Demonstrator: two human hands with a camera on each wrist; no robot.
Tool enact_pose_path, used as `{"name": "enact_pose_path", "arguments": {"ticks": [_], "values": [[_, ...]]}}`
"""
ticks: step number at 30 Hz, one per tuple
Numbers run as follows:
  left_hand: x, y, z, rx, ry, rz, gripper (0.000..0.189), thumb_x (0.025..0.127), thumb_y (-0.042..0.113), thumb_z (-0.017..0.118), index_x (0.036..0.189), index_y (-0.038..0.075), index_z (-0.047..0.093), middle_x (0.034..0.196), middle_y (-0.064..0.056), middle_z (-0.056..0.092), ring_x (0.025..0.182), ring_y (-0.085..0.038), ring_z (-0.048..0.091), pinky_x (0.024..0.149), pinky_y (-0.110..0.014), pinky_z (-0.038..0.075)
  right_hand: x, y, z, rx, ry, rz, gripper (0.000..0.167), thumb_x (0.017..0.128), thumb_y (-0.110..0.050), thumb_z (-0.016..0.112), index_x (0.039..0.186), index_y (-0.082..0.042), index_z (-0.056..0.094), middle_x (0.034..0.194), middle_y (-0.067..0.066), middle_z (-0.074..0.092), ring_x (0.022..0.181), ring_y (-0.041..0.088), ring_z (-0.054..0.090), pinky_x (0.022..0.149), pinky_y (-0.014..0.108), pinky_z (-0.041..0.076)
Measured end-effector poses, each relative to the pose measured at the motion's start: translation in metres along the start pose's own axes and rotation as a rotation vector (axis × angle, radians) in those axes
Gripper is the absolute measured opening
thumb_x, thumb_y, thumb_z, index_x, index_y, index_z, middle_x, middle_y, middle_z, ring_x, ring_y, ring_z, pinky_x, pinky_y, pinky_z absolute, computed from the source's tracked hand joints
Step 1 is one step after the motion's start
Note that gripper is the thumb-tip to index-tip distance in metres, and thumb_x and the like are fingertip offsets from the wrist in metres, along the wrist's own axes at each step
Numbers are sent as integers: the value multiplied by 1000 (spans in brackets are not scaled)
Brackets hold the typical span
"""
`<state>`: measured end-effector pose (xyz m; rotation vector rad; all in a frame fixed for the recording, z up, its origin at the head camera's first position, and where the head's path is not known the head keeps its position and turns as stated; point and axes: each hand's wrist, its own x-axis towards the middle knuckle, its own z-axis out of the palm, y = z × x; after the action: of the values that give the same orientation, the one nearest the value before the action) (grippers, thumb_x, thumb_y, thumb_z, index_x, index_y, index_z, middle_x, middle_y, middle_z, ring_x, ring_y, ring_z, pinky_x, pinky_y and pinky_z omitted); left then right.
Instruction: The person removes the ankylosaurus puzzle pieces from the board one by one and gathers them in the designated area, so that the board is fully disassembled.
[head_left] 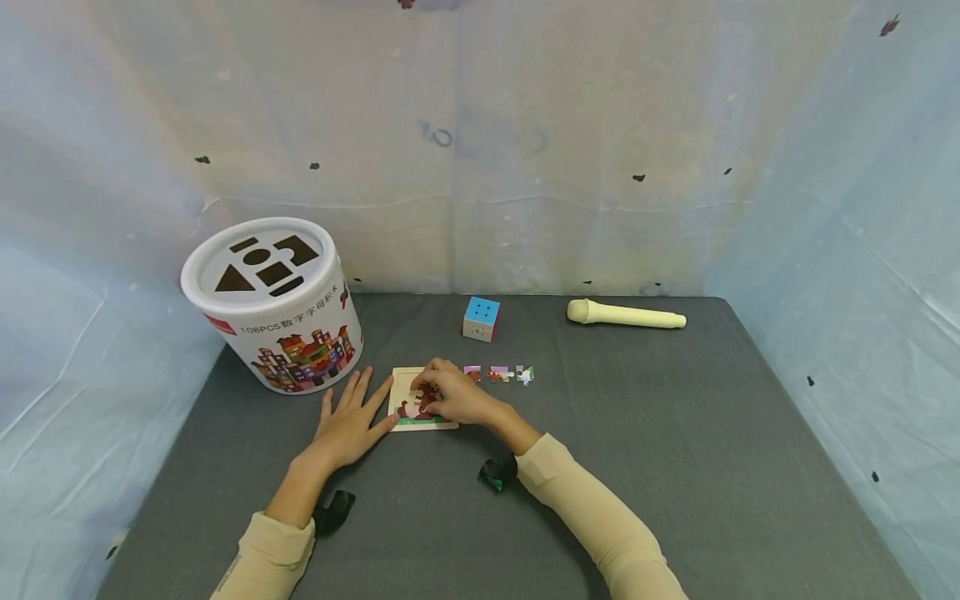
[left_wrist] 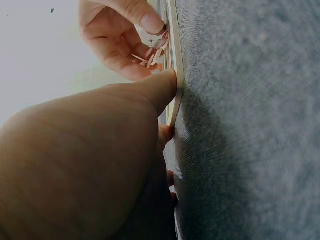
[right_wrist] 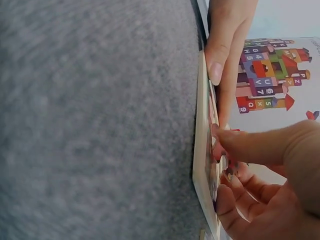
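A small wooden jigsaw tray [head_left: 406,379] lies on the dark table, a picture of brown, pink and green pieces partly filling its lower part. My left hand [head_left: 345,432] is spread flat at its left side, the thumb and a fingertip touching the frame. Over the tray, my right hand [head_left: 467,400] pinches a reddish puzzle piece [right_wrist: 218,149] between thumb and fingers, close over the picture. The right fingers hide much of the tray in the head view. Just right of that hand, three loose puzzle pieces [head_left: 500,374] lie in a row.
A big white tub [head_left: 300,292] with shape holes in its lid stands at the back left, close to the left fingertips. Behind the loose pieces sits a puzzle cube [head_left: 480,319]. A pale yellow toy microphone [head_left: 630,316] lies near the back edge. Pale sheeting surrounds the table.
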<state>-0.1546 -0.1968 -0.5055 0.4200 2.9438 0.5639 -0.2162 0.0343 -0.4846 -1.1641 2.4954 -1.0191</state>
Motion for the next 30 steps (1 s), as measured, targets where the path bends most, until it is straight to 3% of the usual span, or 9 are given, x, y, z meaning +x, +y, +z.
{"name": "enact_pose_path", "arguments": {"ticks": [7,17,24,30], "values": [[-1,1,0,-18,0,2,71,102,49,50,160,15,26,163,-26,11,149,-46,6,108,-74,0,0,6,1,115,48,-24,30,90,18,55,113,4,68,105,13,57,87,22,53,75,24,44],[0,1,0,-14,-11,-11,72,102,51,48,160,16,25,163,-26,9,149,-46,4,109,-74,-2,-1,13,-4,260,66,25,29,91,15,56,116,5,68,107,15,67,89,22,63,74,24,50],[1,-1,1,-6,-17,-14,72,102,52,47,160,16,23,163,-26,9,150,-46,4,109,-73,-3,-4,11,-8,277,73,31,28,92,14,57,116,5,68,108,16,68,90,20,63,77,25,52],[3,-6,6,-10,-19,-8,74,101,55,46,161,17,23,164,-25,7,150,-45,2,109,-73,-4,-15,13,-25,290,109,48,28,94,12,57,119,6,67,111,19,68,88,20,62,75,26,51]]}}
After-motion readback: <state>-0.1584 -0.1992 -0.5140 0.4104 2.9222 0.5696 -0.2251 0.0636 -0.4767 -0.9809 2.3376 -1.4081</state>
